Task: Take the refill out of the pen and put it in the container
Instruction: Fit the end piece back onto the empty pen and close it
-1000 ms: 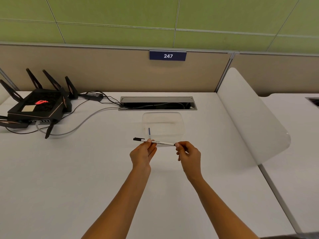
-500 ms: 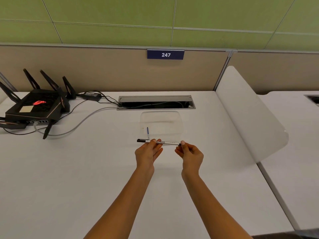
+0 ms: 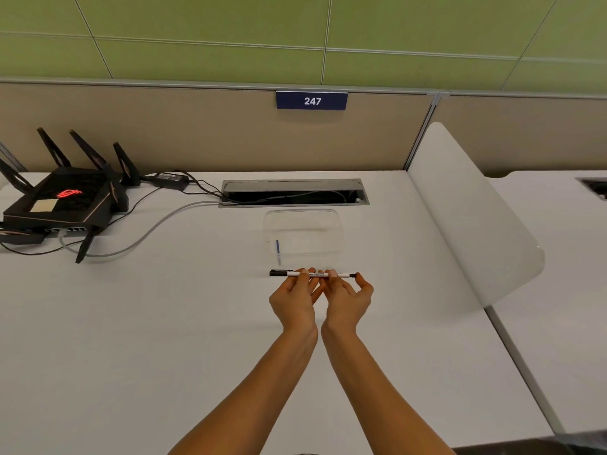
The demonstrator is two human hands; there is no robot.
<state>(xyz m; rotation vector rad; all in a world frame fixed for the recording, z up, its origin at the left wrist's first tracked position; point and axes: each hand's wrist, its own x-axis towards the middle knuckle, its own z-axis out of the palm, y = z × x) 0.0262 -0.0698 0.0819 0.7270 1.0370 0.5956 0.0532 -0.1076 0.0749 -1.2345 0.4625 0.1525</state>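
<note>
Now the right hand (image 3: 348, 298) is sliding in beside the left hand (image 3: 295, 298), both pinching the pen (image 3: 312, 274) level just before the clear container (image 3: 303, 233), probably readying to twist it open.

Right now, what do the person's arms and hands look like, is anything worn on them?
Nothing is worn as far as the view shows. The left hand and right hand are bare: no gloves, rings, watch or bracelets visible. Both forearms are uncovered to the bottom edge of the picture, with no sleeve in sight. The fingernails look short and unpainted, though they are small in the picture.
</note>
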